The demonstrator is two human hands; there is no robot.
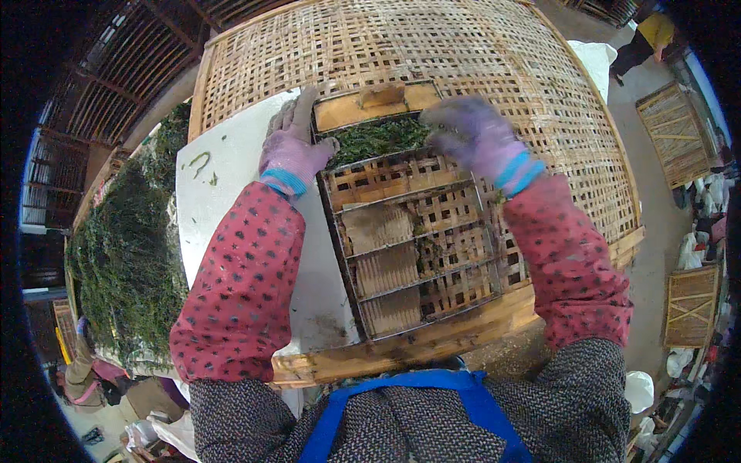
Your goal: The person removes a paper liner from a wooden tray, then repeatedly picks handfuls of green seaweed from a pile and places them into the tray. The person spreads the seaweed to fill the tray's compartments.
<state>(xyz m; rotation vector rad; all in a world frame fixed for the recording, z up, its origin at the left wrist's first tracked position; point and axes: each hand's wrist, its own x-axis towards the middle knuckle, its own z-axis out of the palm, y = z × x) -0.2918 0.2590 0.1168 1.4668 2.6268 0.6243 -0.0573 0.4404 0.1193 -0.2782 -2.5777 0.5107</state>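
Note:
A divided rectangular frame [345, 253] with several crossbars lies on a woven bamboo tray, partly over a white board [243, 124]. Dark green plant strands [379, 139] fill one compartment near its far end. My left hand [295, 133], in a lilac and grey knit glove, rests flat at the frame's left edge, fingers spread, thumb beside the greens. My right hand [469, 130], gloved alike and blurred, is at the right end of the greens; its fingertips are bent, and whether it grips any is unclear. Corrugated pieces [385, 269] lie in nearer compartments. A yellowish block [382, 95] sits in the end compartment.
The wood-edged woven bamboo tray [556, 104] spreads far and right. A big heap of green plants [130, 254] lies at left. A wooden rail [405, 353] runs along the near edge. Other people are at the far right and lower left; woven panels [674, 136] stand right.

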